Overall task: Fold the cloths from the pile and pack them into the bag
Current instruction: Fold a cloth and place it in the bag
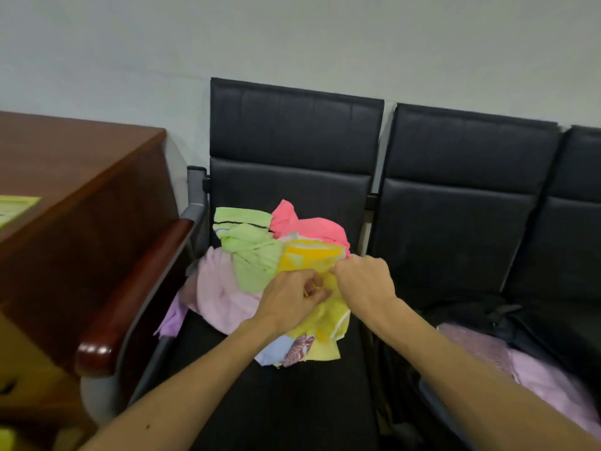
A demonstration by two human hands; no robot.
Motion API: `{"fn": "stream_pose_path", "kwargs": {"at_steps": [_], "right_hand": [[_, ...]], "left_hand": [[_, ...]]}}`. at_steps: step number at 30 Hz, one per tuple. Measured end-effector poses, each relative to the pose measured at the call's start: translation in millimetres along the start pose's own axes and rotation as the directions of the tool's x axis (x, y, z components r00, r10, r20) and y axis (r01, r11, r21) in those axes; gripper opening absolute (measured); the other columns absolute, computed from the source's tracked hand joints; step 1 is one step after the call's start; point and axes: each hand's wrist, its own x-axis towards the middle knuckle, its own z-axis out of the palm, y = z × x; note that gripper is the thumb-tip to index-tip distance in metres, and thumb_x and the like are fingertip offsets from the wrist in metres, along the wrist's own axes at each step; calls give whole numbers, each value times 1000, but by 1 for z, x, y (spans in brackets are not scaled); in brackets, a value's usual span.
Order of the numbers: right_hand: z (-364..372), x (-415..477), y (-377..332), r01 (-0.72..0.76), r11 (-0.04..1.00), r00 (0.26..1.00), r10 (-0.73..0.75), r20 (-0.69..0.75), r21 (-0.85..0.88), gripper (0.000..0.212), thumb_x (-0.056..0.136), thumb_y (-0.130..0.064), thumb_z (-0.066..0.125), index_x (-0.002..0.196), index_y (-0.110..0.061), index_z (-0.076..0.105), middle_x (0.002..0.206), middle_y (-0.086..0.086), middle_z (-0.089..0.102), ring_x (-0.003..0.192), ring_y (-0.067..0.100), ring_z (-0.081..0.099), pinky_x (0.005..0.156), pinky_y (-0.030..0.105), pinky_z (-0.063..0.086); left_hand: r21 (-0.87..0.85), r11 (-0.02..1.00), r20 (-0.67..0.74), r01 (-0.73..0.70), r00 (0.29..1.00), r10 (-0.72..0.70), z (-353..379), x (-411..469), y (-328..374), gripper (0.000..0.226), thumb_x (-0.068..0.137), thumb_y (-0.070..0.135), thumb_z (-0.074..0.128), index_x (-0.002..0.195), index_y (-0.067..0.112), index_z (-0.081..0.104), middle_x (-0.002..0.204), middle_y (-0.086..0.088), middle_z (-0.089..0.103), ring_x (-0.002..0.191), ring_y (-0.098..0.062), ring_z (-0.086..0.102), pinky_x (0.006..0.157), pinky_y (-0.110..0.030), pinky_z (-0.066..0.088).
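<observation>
A pile of cloths lies on the left black chair seat (292, 402). On top of it is a yellow cloth (309, 258), with a green cloth (252, 252), a coral pink cloth (309, 227) and a pale pink cloth (218, 294) around it. My left hand (292, 297) and my right hand (362, 278) both pinch the yellow cloth, close together over the pile. A black bag (536, 327) sits open on the seat to the right, with pale pink cloth (546, 379) inside it.
A brown wooden desk (71, 177) stands on the left, next to the chair's wooden armrest (136, 294). A green paper (16, 206) lies on the desk. Behind the row of black chairs is a white wall (292, 37).
</observation>
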Motion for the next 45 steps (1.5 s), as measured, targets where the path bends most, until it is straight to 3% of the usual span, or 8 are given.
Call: {"fn": "stream_pose_path", "kwargs": {"at_steps": [10, 14, 20, 24, 38, 40, 43, 45], "right_hand": [[-103, -65, 35, 156, 963, 982, -127, 139, -220, 25, 104, -29, 44, 105, -18, 67, 107, 1, 67, 97, 25, 67, 64, 33, 37], [-136, -94, 47, 84, 989, 950, -117, 289, 124, 31, 98, -28, 49, 74, -15, 63, 73, 3, 64, 65, 22, 58, 59, 32, 42], [-177, -127, 58, -280, 534, 943, -3, 333, 798, 40, 95, -15, 51, 56, -12, 45, 47, 5, 37, 40, 15, 28, 44, 27, 24], [-194, -145, 56, -320, 379, 943, 44, 329, 868, 41, 99, -20, 50, 59, -13, 49, 43, 0, 40, 39, 13, 29, 41, 22, 25], [-209, -169, 79, -305, 185, 950, 133, 284, 934, 44, 101, -23, 47, 58, -15, 51, 44, -4, 40, 37, 7, 34, 41, 17, 27], [-202, -170, 83, -304, 248, 947, 186, 263, 920, 43, 99, -23, 48, 57, -14, 51, 46, -2, 44, 41, 11, 39, 43, 20, 34], [-189, -172, 84, -236, 664, 941, 338, -3, 710, 34, 91, -45, 59, 82, -12, 61, 73, 0, 64, 66, 17, 59, 69, 36, 54], [-192, -178, 70, -64, 686, 968, 219, -121, 725, 55, 78, -59, 72, 113, -20, 55, 103, -7, 62, 93, 13, 59, 83, 33, 50]], "left_hand": [[21, 979, -24, -202, 979, 202, -60, -54, 83, 24, 92, 43, 64, 82, 22, 71, 80, 9, 70, 68, -7, 56, 65, -26, 43], [-41, 961, -7, -274, 962, 274, -78, -89, 123, 28, 91, 35, 65, 69, 17, 66, 60, 4, 59, 58, -10, 50, 56, -28, 39], [56, 955, -13, -292, 956, 293, -92, -136, 167, 41, 82, 57, 67, 61, 22, 58, 56, 8, 56, 58, -7, 52, 59, -30, 46], [245, 945, -20, -217, 973, 229, -89, -151, 167, 51, 80, 72, 60, 69, 22, 61, 64, 6, 60, 66, -12, 57, 65, -36, 51], [247, 954, 13, -171, 985, 174, -91, -154, 135, 21, 95, 20, 48, 75, 16, 56, 68, -3, 58, 68, -26, 56, 59, -40, 43], [93, 983, 17, -159, 987, 158, -97, -151, 128, 18, 99, 23, 48, 87, 14, 58, 73, -4, 62, 69, -24, 58, 65, -45, 47], [-80, 965, -88, -250, 966, 243, -117, -144, 136, 15, 103, 20, 45, 92, 18, 55, 67, 3, 56, 58, -11, 49, 57, -31, 40], [-104, 929, -158, -354, 928, 336, -135, -139, 154, 14, 104, 16, 45, 94, 19, 54, 66, 6, 53, 58, -6, 46, 54, -22, 33]]}}
